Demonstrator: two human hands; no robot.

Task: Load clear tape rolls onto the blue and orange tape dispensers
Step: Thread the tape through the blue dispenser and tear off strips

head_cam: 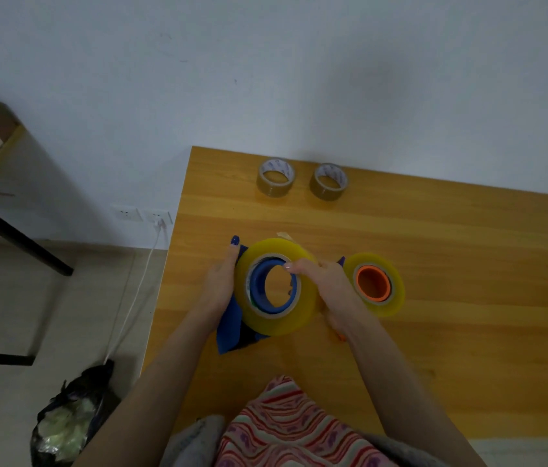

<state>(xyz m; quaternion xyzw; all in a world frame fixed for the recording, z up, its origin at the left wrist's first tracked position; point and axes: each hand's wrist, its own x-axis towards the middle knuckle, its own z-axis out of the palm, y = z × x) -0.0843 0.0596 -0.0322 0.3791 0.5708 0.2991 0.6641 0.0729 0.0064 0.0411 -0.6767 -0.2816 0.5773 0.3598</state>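
Note:
A large yellowish clear tape roll (303, 315) sits around the hub of the blue dispenser (229, 335) near the table's left side. My left hand (220, 284) holds the dispenser and the roll's left edge. My right hand (326, 284) grips the roll's right side, with a finger hooked over the inner rim. A loose tape end (284, 235) sticks up behind the roll. To the right, a second clear roll (395, 291) sits on the orange dispenser hub (373, 283), partly hidden by my right hand.
Two small brown tape rolls (275, 178) (329, 182) stand near the wooden table's (451, 264) far edge. Left of the table, on the floor, lie a black rubbish bag (70, 419) and a white cable (131, 305) from a wall socket. A striped garment (286, 426) is at the near edge.

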